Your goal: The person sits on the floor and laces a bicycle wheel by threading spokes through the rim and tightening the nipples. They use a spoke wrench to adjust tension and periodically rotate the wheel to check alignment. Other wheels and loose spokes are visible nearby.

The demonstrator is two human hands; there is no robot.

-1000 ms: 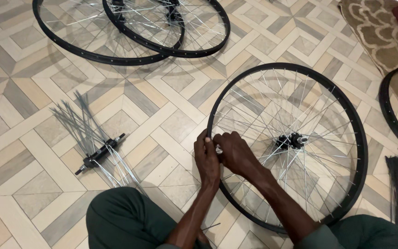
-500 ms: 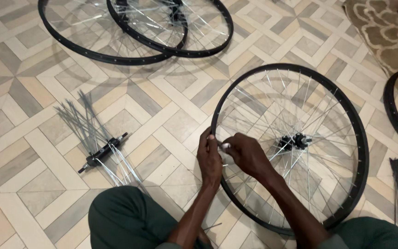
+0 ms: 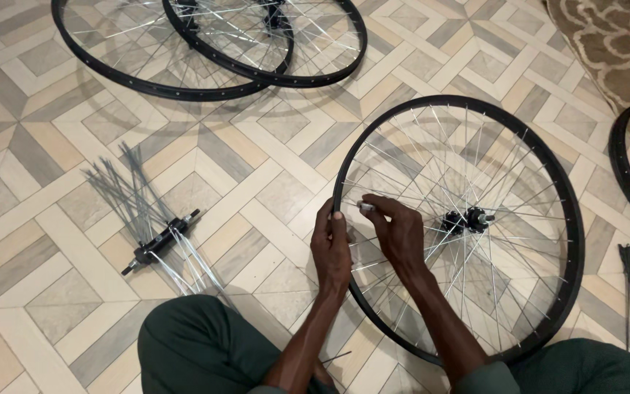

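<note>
The black bicycle wheel rim [image 3: 570, 219] lies flat on the patterned tile floor [image 3: 52, 146] before the seated person, its silver spokes [image 3: 417, 175] running in to the hub [image 3: 468, 219]; the left hand [image 3: 332, 248] grips the rim's near-left edge, fingers curled over it; the right hand [image 3: 400, 233] sits just inside the rim, fingertips pinching a small silver piece [image 3: 367, 207], seemingly a spoke nipple, close to the rim. That piece looks easy to fumble; a slip could drop it among the spokes, and a rim that shifts under the left hand could throw the spoke end off its hole. To the left lies a loose hub with a fan of spokes [image 3: 158, 241]; two more wheels [image 3: 205, 44] overlap at the top. Compared with half a second ago, both hands sit much as before; only the view has drifted slightly.
</note>
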